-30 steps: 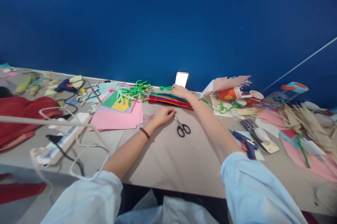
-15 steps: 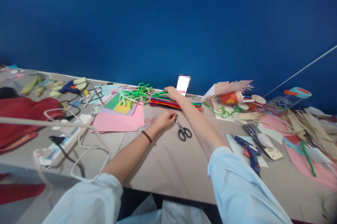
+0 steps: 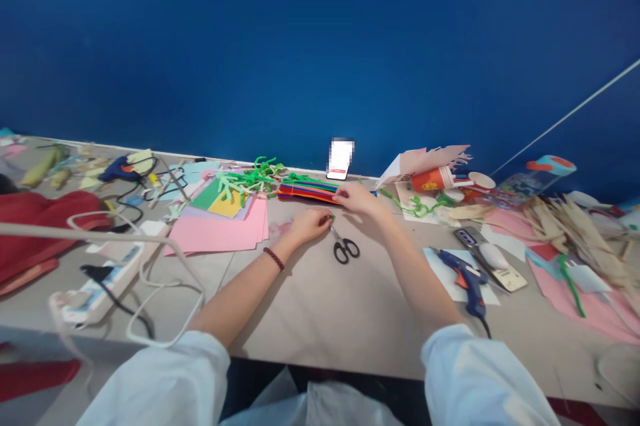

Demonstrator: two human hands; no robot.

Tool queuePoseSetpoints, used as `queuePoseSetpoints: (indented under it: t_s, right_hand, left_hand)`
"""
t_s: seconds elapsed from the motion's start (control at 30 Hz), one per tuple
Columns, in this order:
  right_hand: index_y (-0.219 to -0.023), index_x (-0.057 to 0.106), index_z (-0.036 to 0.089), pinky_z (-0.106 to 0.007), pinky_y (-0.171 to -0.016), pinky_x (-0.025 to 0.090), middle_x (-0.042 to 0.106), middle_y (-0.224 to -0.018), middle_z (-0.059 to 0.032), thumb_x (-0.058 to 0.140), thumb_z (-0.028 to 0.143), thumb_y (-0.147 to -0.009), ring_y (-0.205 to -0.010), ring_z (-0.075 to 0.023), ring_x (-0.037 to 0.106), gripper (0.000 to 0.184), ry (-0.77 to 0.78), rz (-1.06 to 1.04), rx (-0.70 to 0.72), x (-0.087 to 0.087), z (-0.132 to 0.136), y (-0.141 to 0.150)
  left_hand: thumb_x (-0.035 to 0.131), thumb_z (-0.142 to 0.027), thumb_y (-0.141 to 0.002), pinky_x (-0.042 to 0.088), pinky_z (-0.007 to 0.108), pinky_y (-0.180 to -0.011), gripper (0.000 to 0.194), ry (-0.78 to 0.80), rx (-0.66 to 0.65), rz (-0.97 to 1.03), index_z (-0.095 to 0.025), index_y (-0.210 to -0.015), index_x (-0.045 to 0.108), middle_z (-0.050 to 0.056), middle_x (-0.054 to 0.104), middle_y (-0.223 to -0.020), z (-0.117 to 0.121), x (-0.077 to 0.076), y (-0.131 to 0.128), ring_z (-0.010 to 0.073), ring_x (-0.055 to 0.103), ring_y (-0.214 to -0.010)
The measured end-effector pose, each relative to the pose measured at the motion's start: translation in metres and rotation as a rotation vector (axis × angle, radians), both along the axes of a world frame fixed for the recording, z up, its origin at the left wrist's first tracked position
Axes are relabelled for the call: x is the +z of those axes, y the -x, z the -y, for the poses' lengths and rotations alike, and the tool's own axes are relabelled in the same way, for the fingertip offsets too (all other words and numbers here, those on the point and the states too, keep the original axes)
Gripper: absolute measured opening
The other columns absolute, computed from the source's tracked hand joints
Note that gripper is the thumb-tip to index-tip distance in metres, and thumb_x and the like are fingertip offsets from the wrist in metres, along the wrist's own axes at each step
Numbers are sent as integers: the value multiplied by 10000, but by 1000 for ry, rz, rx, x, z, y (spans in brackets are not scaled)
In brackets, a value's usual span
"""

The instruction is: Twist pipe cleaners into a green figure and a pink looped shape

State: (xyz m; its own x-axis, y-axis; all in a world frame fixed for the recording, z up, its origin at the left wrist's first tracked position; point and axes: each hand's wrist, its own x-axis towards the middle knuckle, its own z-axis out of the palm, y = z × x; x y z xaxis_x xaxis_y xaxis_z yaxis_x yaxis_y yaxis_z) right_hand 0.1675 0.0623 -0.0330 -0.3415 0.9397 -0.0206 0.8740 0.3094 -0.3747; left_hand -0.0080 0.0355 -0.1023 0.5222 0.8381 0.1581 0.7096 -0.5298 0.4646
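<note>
Left hand (image 3: 311,226): grip apparently clamped on a green scrap (image 3: 333,217) beside the scissors (image 3: 346,249). Right hand (image 3: 359,199): cannot tell, at the pipe cleaners (image 3: 306,191) on the counter (image 3: 323,309). Nudged scissors could prick the left hand.

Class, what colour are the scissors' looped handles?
Black; the looped scissor handles show best in the head view.

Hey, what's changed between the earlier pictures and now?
The right hand has moved from the far edge of the pipe cleaners rightward and nearer the person, to their near side. The green piece it was at now lies apart from it, along the far edge. The left hand stays by the scissors, also unmoved.
</note>
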Motion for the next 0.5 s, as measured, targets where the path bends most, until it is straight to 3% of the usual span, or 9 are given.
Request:
queuePoseSetpoints:
  t_s: [0.1, 0.2, 0.27, 0.37, 0.5]
  right_hand:
    - [-784, 663, 193, -252, -593, 414, 686, -796, -58, 599, 421, -820, -706, -197, 626, 240, 192, 149, -65, 6, 32, 5]
    - [-769, 664, 188, -297, -621, 439, 692, -833, -118, 608, 576, -766, -775, -268, 648, 392, 176, 318, -34, 4, 58, 21]
    - [-872, 669, 178, -326, -660, 458, 692, -888, -147, 625, 592, -742, -834, -304, 650, 437, 139, 365, -12, -3, 68, 30]
    - [-1028, 637, 158, -344, -698, 468, 674, -1003, -172, 553, 466, -830, -926, -315, 640, 376, 138, 418, -1, -13, 75, 30]
    - [-996, 633, 189, -318, -658, 455, 681, -985, -130, 492, 269, -834, -907, -286, 645, 229, 232, 452, -9, -15, 78, 6]
  left_hand:
    - [468, -258, -858, 403, 256, -684, 228, -24, 12, 18, -202, -941, 673, 66, 683, -917, 0, 0, 1, 190, 605, -828]
    - [440, -227, -878, 417, 289, -774, 243, -194, 155, 79, -182, -964, 663, 84, 659, -944, -3, -2, 4, 206, 576, -922]
    - [421, -211, -890, 407, 333, -845, 262, -328, 236, 91, -174, -1000, 656, 105, 636, -969, -7, -3, 8, 229, 545, -987]
    - [453, -183, -873, 381, 382, -908, 295, -411, 245, 49, -185, -1116, 620, 119, 599, -1119, -13, -5, 14, 254, 508, -1065]
    - [459, -196, -881, 371, 387, -916, 300, -420, 218, 1, -191, -1141, 608, 106, 581, -1180, -17, -7, 18, 258, 496, -1098]
